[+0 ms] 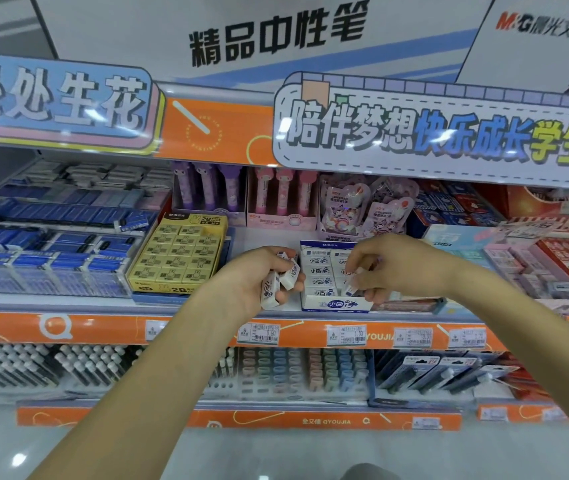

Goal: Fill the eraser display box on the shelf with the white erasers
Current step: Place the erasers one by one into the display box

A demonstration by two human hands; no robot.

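The white and blue eraser display box [335, 303] stands on the upper shelf, right of centre, with rows of white erasers [321, 271] lying in it. My left hand [259, 275] hovers just left of the box and is shut on a few white erasers [276, 284] in paper sleeves. Over the box's right half, my right hand [387, 268] pinches one white eraser [351, 289] at the front right corner. The hand hides the right column of the box.
A yellow 2B eraser box [175, 254] sits left of my left hand. Blue erasers in clear trays [44, 251] fill the far left. Pink and red eraser boxes [546, 265] stand to the right. Price tags [345, 336] line the orange shelf edge; pens fill the lower shelf [276, 375].
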